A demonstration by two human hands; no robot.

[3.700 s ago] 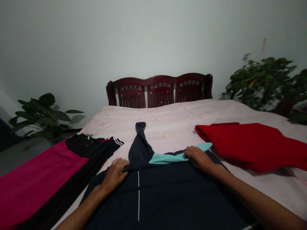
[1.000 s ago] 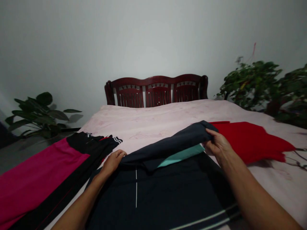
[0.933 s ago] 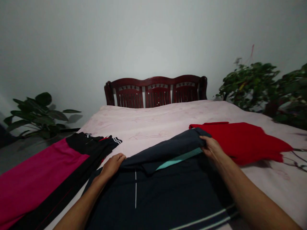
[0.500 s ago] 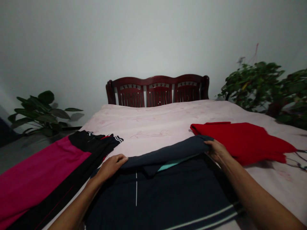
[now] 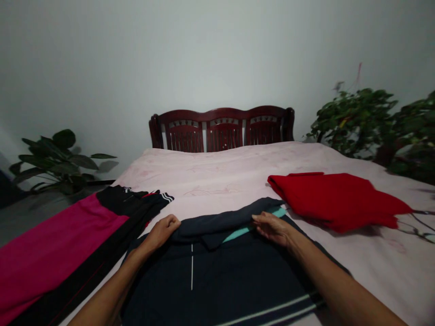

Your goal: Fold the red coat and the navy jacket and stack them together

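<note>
A dark navy garment (image 5: 238, 271) lies spread on the bed in front of me, with white stripes near its lower right and a thin white line left of its middle. Its far edge is turned over in a long band, and a teal strip (image 5: 238, 233) shows beneath. At the left end of this band, my left hand (image 5: 165, 230) is closed with fingers and thumb on the cloth. My right hand (image 5: 272, 227) pinches the band right of its middle, beside the teal. The fingertips' undersides are hidden.
A folded red garment (image 5: 340, 201) lies to the right, with thin dark-framed eyeglasses (image 5: 418, 228) beside it. Pink and black clothes (image 5: 71, 244) are laid out on the left. Beyond the pink bedsheet (image 5: 210, 174) stands a dark wooden headboard (image 5: 224, 131), with plants at both sides.
My right hand has moved left along the turned-over band, from its right end to nearer the middle. The band's right end has dropped onto the garment. My left hand has barely moved.
</note>
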